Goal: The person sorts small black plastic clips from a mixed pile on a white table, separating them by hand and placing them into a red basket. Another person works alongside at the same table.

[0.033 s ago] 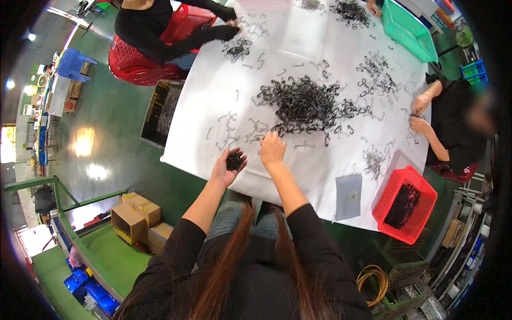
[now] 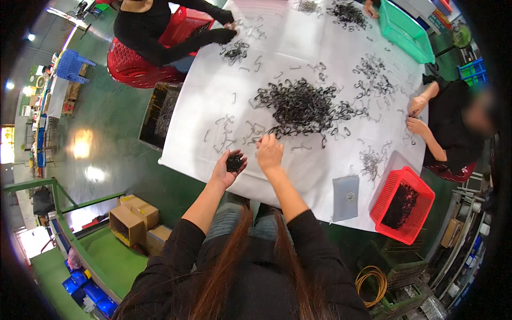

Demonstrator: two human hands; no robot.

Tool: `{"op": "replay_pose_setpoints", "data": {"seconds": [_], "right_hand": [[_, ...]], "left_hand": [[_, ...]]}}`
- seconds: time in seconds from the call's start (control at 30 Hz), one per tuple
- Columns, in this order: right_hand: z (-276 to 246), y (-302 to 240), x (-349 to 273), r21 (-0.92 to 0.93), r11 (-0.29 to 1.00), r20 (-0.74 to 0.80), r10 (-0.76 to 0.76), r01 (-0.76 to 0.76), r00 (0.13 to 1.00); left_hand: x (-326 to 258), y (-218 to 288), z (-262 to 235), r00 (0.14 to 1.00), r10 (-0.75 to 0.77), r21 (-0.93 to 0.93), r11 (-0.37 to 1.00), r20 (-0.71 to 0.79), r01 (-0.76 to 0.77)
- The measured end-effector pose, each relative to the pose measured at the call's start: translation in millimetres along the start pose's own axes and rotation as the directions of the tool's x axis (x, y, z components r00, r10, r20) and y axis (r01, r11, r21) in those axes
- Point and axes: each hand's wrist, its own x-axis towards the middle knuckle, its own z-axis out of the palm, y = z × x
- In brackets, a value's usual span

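Observation:
My left hand [image 2: 228, 169] is palm up, its fingers curled round a clump of small black hooks [image 2: 233, 163]. Just to its right, my right hand [image 2: 271, 153] is over the table with its fingertips drawn together; what lies between them is too small to make out. Past those fingertips spreads a large heap of black S-shaped hooks [image 2: 301, 106], its near edge close to them. Paler grey hooks [image 2: 226, 133] lie scattered on the white tabletop [image 2: 208, 160], beyond my left hand.
A red basket [image 2: 381, 194] of black pieces stands at the near right, beside a grey flat packet [image 2: 345, 197]. A green basket [image 2: 408, 34] is at the far right. Co-workers sit at the left and right edges, their hands among smaller hook piles [image 2: 233, 52].
The table and its contents sit slightly further left in the picture. My left hand still cups the black hooks, and my right hand stays near the edge of the heap.

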Motion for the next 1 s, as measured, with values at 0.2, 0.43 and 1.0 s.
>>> {"op": "replay_pose_setpoints", "data": {"seconds": [0.2,0.43,1.0], "right_hand": [[-79.0,8.5,-47.0,0.261,0.963,-0.110,-0.042,0.070,0.993],[-169.7,147.4,-158.6,0.424,0.858,-0.347,0.449,-0.290,0.823],[-181.4,251.1,-321.9,0.335,0.741,-0.186,0.658,-0.582,0.730]], "left_hand": [[37.4,-52.1,54.9,0.955,-0.158,0.018,0.987,0.251,0.159],[38.1,-198.3,159.3,0.875,-0.443,0.374,0.858,0.194,0.352],[11.9,-257.0,201.8,0.387,0.345,0.479,-0.241,0.855,-0.844]]}}
